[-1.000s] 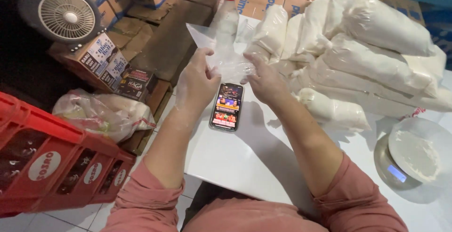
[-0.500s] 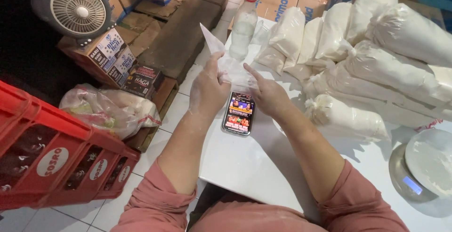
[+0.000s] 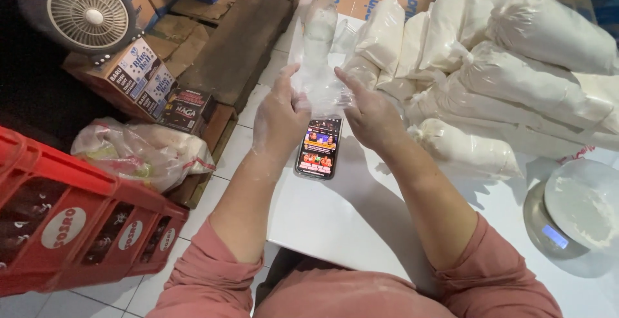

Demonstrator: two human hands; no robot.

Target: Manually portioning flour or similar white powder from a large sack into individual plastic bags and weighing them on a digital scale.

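My left hand [image 3: 280, 115] and my right hand [image 3: 373, 115], both dusted with white powder, hold an empty clear plastic bag [image 3: 317, 86] between them above a white table [image 3: 348, 221]. The fingers pinch the bag's two sides and spread it apart. Just below the bag a phone [image 3: 318, 147] with a lit screen lies flat on the table between my wrists. A clear plastic bottle [image 3: 320, 24] stands behind the bag.
Several tied bags of white powder [image 3: 516, 73] are piled at the back right. A small digital scale [image 3: 570, 218] with a powdery pan sits at the right. Left of the table are a red crate [image 3: 71, 228], cardboard boxes [image 3: 138, 76], a filled plastic bag [image 3: 145, 153] and a fan [image 3: 84, 8].
My hands have lifted and spread the clear bag wider, with fingers now pointing up along its sides. The camera has shifted, so the phone sits lower and more central.
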